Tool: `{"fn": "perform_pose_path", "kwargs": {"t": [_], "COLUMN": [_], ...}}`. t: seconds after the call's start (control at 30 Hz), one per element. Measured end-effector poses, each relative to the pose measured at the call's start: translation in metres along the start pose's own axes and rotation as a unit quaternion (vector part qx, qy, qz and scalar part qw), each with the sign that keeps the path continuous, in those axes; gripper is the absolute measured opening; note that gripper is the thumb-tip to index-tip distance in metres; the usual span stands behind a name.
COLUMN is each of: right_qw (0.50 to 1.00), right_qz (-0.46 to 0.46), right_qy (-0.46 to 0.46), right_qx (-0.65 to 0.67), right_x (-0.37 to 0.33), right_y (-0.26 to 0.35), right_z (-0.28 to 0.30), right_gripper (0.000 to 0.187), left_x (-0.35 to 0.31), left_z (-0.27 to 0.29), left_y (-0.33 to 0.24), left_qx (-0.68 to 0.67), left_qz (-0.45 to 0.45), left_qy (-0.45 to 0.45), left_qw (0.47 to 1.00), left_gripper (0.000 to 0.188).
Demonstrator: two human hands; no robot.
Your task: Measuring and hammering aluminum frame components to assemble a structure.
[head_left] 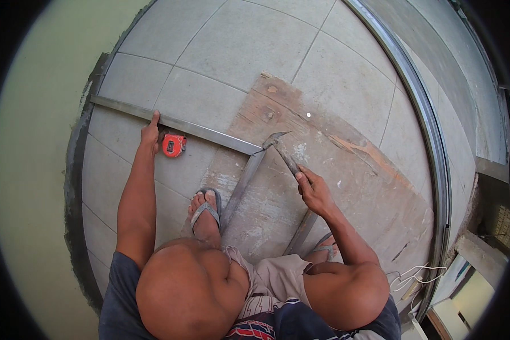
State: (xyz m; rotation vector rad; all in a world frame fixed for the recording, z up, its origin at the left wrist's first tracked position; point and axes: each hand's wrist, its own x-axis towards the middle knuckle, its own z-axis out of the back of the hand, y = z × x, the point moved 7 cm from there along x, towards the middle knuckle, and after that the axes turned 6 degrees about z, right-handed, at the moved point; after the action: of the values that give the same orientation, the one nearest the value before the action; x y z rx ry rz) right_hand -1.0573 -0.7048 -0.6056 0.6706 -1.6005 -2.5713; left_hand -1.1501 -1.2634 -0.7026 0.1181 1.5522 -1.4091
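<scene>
My left hand (151, 131) presses on a long grey metal bar (209, 132) that lies across the tiled floor. An orange tape measure (174, 145) sits just right of that hand. A second metal bar (241, 187) meets the first at a corner and runs back toward my left foot (205, 211). My right hand (313, 190) grips the handle of a hammer (282, 149), whose head rests at the corner where the two bars join. Both bars' ends lie on a worn plywood sheet (345, 175).
Grey floor tiles (238, 45) surround the plywood. A pale green wall (34, 170) rises at left. A curved metal track (430, 130) borders the floor at right. White cords (419, 275) and boards (476, 249) lie at lower right.
</scene>
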Motion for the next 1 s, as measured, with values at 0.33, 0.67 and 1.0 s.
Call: {"fn": "perform_pose_path", "kwargs": {"t": [0.33, 0.67, 1.0], "right_qw": [0.989, 0.988, 0.964], "right_qz": [-0.082, -0.136, -0.201], "right_qy": [0.061, 0.04, 0.017], "right_qx": [0.111, 0.067, 0.172], "right_x": [0.0, -0.001, 0.003], "right_y": [0.01, -0.014, 0.014], "right_z": [0.007, 0.019, 0.025], "right_gripper": [0.051, 0.051, 0.041], "left_x": [-0.013, -0.015, -0.007], "left_z": [-0.017, -0.011, -0.011], "left_y": [-0.001, 0.0, -0.004], "left_qx": [0.008, -0.006, -0.009], "left_qz": [0.015, 0.007, 0.005], "left_qy": [0.019, 0.014, 0.027], "left_qw": [1.0, 1.0, 1.0], "left_gripper": [0.081, 0.078, 0.071]}}
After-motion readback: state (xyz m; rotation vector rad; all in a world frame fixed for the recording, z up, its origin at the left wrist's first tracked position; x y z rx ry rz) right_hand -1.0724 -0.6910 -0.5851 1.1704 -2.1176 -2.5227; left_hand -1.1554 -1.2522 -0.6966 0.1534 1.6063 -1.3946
